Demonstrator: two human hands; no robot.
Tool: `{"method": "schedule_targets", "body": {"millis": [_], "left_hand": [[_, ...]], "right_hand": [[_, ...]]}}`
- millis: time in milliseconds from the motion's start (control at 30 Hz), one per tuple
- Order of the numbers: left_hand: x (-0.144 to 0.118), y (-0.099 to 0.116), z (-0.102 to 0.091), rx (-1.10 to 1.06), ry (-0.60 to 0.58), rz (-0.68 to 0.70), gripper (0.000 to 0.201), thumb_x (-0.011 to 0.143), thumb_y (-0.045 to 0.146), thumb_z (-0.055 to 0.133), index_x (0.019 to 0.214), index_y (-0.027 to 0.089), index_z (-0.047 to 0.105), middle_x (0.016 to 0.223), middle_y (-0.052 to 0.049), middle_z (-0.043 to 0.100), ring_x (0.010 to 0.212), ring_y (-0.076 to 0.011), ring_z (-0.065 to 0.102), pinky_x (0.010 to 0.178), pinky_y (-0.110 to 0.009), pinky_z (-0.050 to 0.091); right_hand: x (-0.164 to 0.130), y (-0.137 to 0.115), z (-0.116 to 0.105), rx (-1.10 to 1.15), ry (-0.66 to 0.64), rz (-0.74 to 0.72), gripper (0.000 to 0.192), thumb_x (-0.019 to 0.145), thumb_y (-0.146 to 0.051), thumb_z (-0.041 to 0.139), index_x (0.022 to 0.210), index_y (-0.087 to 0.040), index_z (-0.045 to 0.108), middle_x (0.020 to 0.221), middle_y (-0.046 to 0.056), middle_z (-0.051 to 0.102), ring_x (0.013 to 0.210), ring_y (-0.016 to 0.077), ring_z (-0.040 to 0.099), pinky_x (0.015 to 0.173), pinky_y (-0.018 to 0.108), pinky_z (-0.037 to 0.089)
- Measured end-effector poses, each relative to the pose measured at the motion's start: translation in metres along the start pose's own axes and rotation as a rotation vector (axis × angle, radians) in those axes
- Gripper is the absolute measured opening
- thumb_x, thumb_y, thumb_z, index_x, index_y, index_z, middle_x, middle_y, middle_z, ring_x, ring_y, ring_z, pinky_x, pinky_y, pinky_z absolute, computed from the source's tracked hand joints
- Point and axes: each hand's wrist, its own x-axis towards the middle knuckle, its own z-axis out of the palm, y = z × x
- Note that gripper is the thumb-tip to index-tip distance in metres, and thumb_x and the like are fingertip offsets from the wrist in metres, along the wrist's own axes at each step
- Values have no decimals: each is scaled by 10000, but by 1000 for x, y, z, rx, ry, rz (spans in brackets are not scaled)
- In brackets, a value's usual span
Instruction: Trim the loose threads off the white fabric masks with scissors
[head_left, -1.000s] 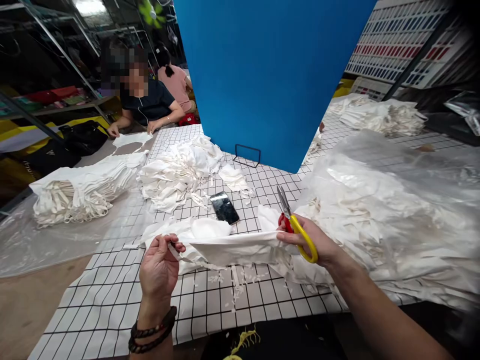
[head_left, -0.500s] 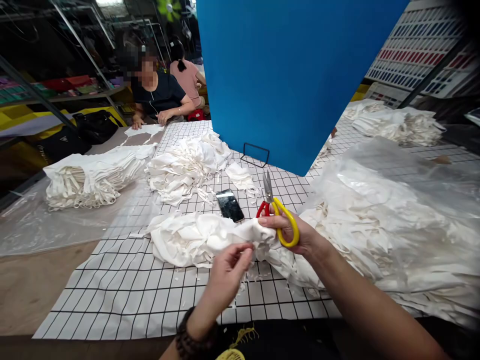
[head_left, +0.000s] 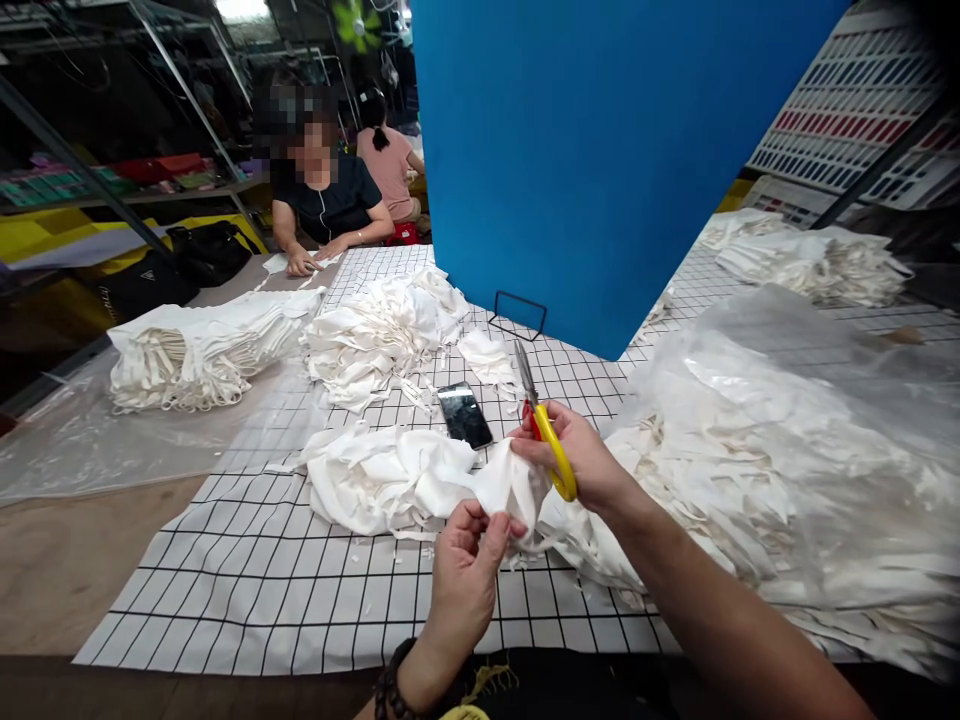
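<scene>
My left hand (head_left: 469,560), with a dark beaded bracelet at the wrist, pinches the lower edge of a white fabric piece (head_left: 506,485). My right hand (head_left: 574,455) grips the upper part of that piece between thumb and finger. The same hand also carries scissors (head_left: 551,440) with one yellow and one red handle loop, their blades pointing up and away. Just left of my hands lies a loose heap of white fabric (head_left: 386,480). A dark phone (head_left: 464,415) rests on the grid-patterned cloth behind it.
A tall blue panel (head_left: 600,170) stands on a wire foot (head_left: 519,315). White fabric piles (head_left: 382,335) and a looped stack (head_left: 202,355) lie at left. Plastic-covered fabric (head_left: 780,450) fills the right. Across the table sits a co-worker (head_left: 326,205); another person (head_left: 390,165) is behind.
My left hand has taken hold of the fabric's lower edge, and the piece now spreads between both hands. The scissors have turned more edge-on. The view has shifted slightly.
</scene>
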Motion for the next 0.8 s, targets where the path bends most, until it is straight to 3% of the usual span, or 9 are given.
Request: {"method": "schedule_targets", "body": {"millis": [67, 133, 233, 367, 500, 600, 667, 733, 800], "left_hand": [[-5, 6, -7, 68, -37, -85, 275, 834, 423, 675, 795, 152, 655, 572, 19, 603, 563, -105, 524, 613, -213, 423], [-8, 12, -13, 114, -124, -179, 296, 828, 434, 680, 780, 141, 680, 522, 26, 566, 536, -99, 497, 615, -215, 407], [-11, 18, -17, 117, -211, -230, 287, 830, 411, 687, 731, 142, 684, 568, 6, 592, 612, -112, 520, 709, -232, 417], [-15, 16, -14, 49, -252, -246, 265, 886, 411, 618, 829, 159, 678, 636, 8, 571, 654, -112, 509, 715, -230, 405], [-14, 12, -9, 99, -189, -143, 264, 933, 413, 536, 852, 185, 643, 701, 1, 544, 653, -117, 505, 674, -229, 415], [-12, 13, -5, 300, -3, 77, 259, 900, 408, 585, 805, 184, 674, 987, -77, 568, 877, -173, 565, 719, -235, 453], [-9, 15, -3, 338, 63, 155, 275, 884, 406, 605, 760, 171, 677, 1202, -120, 530, 962, -200, 572, 704, -238, 477], [-8, 14, -1, 241, 13, 101, 281, 894, 409, 587, 790, 161, 668, 1270, -138, 531, 787, -155, 592, 595, -238, 483], [-6, 11, 0, 121, -85, 7, 267, 915, 400, 559, 879, 155, 660, 1133, -128, 620, 611, -103, 540, 525, -228, 462]], "right_hand": [[-1, 6, -7, -27, 18, -30, 486, 541, -323, 874, 803, -211, 480, 752, -16, 660, 621, 124, 589, 581, 250, 455], [-5, 13, -12, -45, 27, -42, 484, 565, -320, 868, 822, -221, 471, 758, -21, 658, 631, 130, 591, 581, 253, 454], [-13, 26, -17, -95, 39, -58, 479, 592, -318, 863, 837, -228, 461, 779, -21, 655, 666, 141, 599, 600, 261, 459], [-24, 46, -23, -180, 73, -76, 441, 653, -355, 835, 851, -229, 462, 827, -8, 655, 737, 161, 616, 650, 281, 479], [-34, 56, -30, -198, 109, -44, 453, 665, -395, 828, 882, -232, 466, 834, -3, 653, 774, 175, 625, 664, 285, 484], [-44, 58, -33, -204, 109, -31, 434, 681, -379, 824, 878, -228, 469, 831, -7, 646, 756, 159, 610, 659, 272, 474], [-51, 60, -32, -199, 86, -25, 430, 682, -363, 824, 866, -226, 460, 825, -11, 638, 724, 145, 587, 635, 262, 458], [-56, 62, -30, -179, 45, -1, 435, 684, -354, 820, 858, -229, 442, 815, -18, 627, 686, 132, 558, 601, 251, 435], [-59, 63, -30, -174, -9, 38, 419, 704, -351, 801, 858, -231, 430, 802, -25, 613, 663, 124, 531, 585, 245, 416]]}}
